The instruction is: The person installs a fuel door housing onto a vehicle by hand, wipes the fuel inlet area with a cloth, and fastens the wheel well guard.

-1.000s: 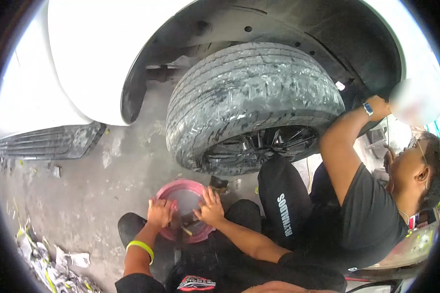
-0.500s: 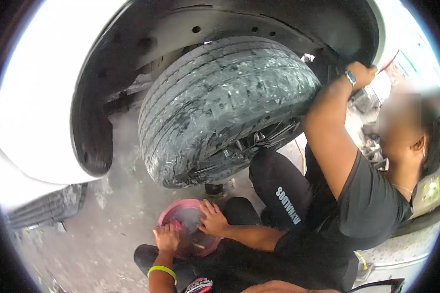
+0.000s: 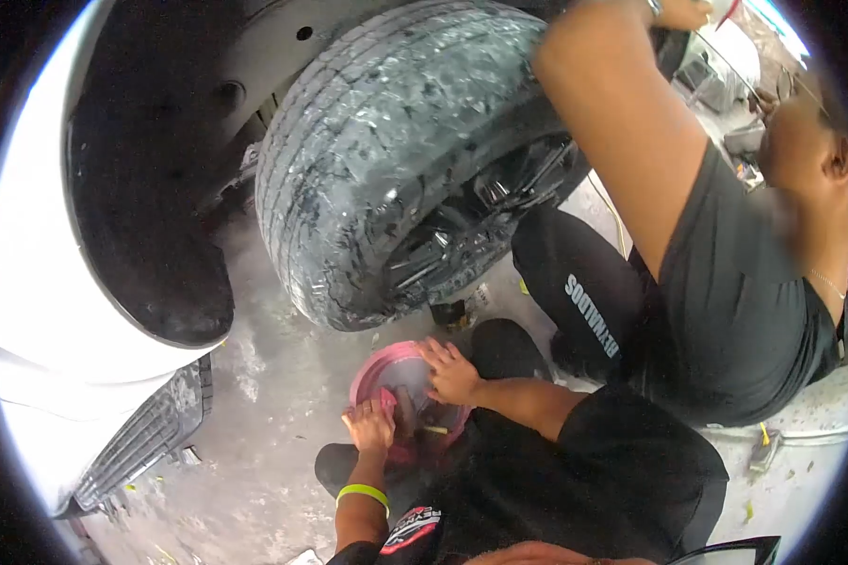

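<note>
A round pink tub [image 3: 360, 384] with cloudy water sits on the floor, close to my knees. My left hand [image 3: 371, 426], with a yellow band on its wrist, is closed at the tub's left side. Its fingers are around a small bright pink piece [image 3: 387, 399], whose exact kind I cannot make out. My right hand [image 3: 450, 374] rests at the upper right of the tub, fingers spread over the rim. A pale yellowish stick-like piece [image 3: 434, 430] lies inside the tub, near a darker piece that is unclear.
A dusty car wheel [image 3: 396, 169] hangs beyond the tub under a wheel arch [image 3: 151, 188]. White bodywork [image 3: 28, 282] rises at the left. Close on my right sits another person [image 3: 744, 282], one arm raised beside the tyre. A dark grille-like part [image 3: 160, 428] lies left.
My view has shifted, so the wheel shows higher and the tub further right. Both my hands stay at the tub, the left closed and the right spread.
</note>
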Demonstrator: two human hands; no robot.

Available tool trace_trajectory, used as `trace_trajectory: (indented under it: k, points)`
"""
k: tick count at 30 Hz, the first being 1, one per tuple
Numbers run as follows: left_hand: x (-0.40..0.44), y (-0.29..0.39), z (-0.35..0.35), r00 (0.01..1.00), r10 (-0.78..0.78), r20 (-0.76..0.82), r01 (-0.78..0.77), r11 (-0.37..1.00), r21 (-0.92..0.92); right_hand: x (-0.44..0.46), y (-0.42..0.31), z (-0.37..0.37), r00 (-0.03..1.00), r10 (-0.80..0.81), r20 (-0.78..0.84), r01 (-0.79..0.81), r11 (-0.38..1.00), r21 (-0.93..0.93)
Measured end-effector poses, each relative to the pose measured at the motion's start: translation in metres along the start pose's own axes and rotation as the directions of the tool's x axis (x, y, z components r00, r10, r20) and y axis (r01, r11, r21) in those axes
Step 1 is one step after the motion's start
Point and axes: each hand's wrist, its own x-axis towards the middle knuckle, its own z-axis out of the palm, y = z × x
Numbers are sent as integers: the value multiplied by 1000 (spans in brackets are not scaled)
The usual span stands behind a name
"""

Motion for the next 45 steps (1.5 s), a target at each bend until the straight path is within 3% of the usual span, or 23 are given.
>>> trace_trajectory:
  k: [14, 16, 19, 26, 29, 31, 32, 34, 35, 37, 38, 40, 41, 42, 43, 44, 45]
  points:
    - [-3, 4, 3, 1000, -4, -26, 6, 998, 60, -4, -4, 2, 995, 87, 50, -87, 996, 7]
    - [-4, 4, 4, 994, 13, -111, -6, 998, 60, -3, -6, 2, 994, 100, 49, -99, 995, -12]
    - [-3, 2, 2, 999, 5, -53, -3, 1000, 27, -2, -6, -6, 993, 99, 59, -101, 994, 33]
    - [-1, 6, -1, 996, -13, -93, 13, 1000, -1, -3, -3, 8, 995, 90, 29, -91, 995, 46]
    - [-4, 3, -1, 997, -36, -69, 42, 995, 86, 2, -5, 8, 995, 86, 49, -91, 988, 123]
    - [-4, 3, -7, 999, 14, -39, -14, 1000, -11, 2, -4, 7, 983, 150, 105, -163, 977, 138]
    - [-5, 2, -9, 996, -53, -71, 53, 999, -2, 3, -4, 8, 993, 78, 94, -90, 987, 133]
    - [-8, 2, -13, 1000, 17, -3, -17, 1000, -17, 2, -1, 16, 996, 88, 8, -89, 995, 41]
    - [-9, 4, -20, 998, -59, -32, 59, 998, -12, 2, -2, 15, 1000, 7, 3, -7, 999, 35]
    - [-14, 4, -35, 982, -11, -190, -31, 975, -220, 5, -5, 10, 999, 54, -5, -54, 999, 6]
    - [-20, -1, -45, 972, -68, -226, 18, 977, -214, 9, -8, 7, 1000, -13, -19, 13, 1000, -8]
    - [-47, 1, -70, 773, -488, -406, 275, 833, -479, 7, -6, 3, 999, 30, -12, -30, 999, -23]
    - [-77, -3, -104, 681, -624, -382, 362, 741, -565, 7, -5, 3, 1000, 0, -10, 0, 999, -43]
    - [-110, -5, -116, 509, -751, -421, 440, 648, -622, 7, -5, 7, 1000, 0, -24, -1, 999, -43]
    - [-152, -12, -105, 303, -897, -322, 551, 441, -708, 7, -3, 10, 999, 0, -39, -2, 999, -48]
    - [-205, -22, -64, 90, -970, -225, 535, 237, -811, 5, -3, 9, 999, -21, -44, 17, 997, -77]
    - [-291, -36, 16, 76, -987, -141, 748, 150, -647, 7, -4, 10, 998, -23, -64, 18, 997, -77]
